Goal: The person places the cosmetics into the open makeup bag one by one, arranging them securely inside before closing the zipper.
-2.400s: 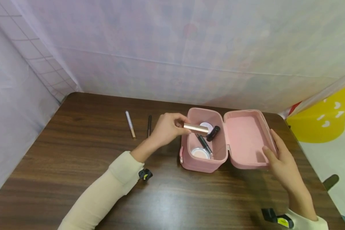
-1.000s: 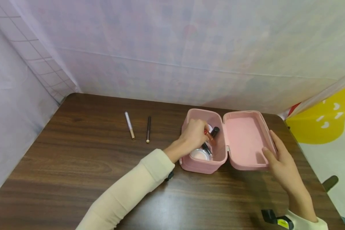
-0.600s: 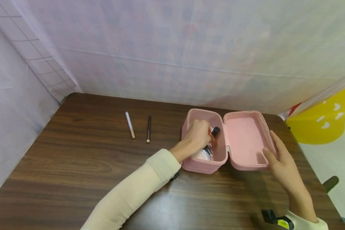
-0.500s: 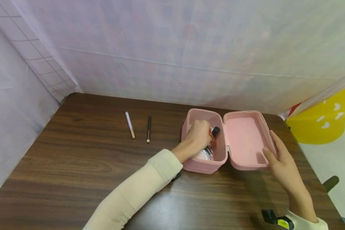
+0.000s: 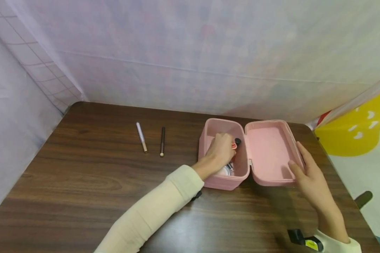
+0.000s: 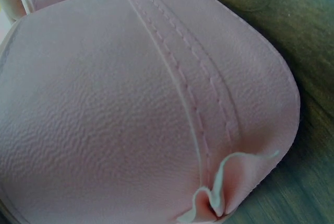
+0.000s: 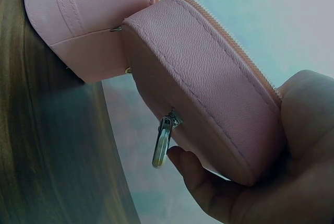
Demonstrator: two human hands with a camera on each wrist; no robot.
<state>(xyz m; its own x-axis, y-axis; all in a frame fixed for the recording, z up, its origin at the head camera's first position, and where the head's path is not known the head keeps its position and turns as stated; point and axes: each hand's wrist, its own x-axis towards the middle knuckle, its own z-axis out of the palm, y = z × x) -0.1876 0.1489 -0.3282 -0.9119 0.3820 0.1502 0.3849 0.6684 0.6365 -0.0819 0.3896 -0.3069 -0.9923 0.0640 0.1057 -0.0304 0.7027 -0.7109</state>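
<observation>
A pink cosmetic case (image 5: 223, 183) stands unzipped on the table, its lid (image 5: 270, 153) folded out to the right. Inside it, my left hand (image 5: 220, 147) reaches down with curled fingers and pinches a lipstick tube (image 5: 234, 146); only its reddish end shows. A black tube (image 5: 238, 141) lies just past the fingers, and a round compact (image 5: 225, 171) is partly hidden under the hand. My right hand (image 5: 313, 181) grips the lid's outer edge, thumb on the rim. In the left wrist view the case's wall (image 6: 104, 109) blocks sight of the fingers.
Left of the case lie a white-and-gold pen (image 5: 141, 137) and a dark pen (image 5: 162, 141) on the brown wooden table (image 5: 92, 168). A metal clasp (image 7: 164, 138) hangs from the lid in the right wrist view. Pale curtain (image 5: 190, 70) hangs behind the table.
My left hand has carried the gold lipstick tube from above the case down into it and slightly right, so the tube is mostly covered. The right hand stays on the lid.
</observation>
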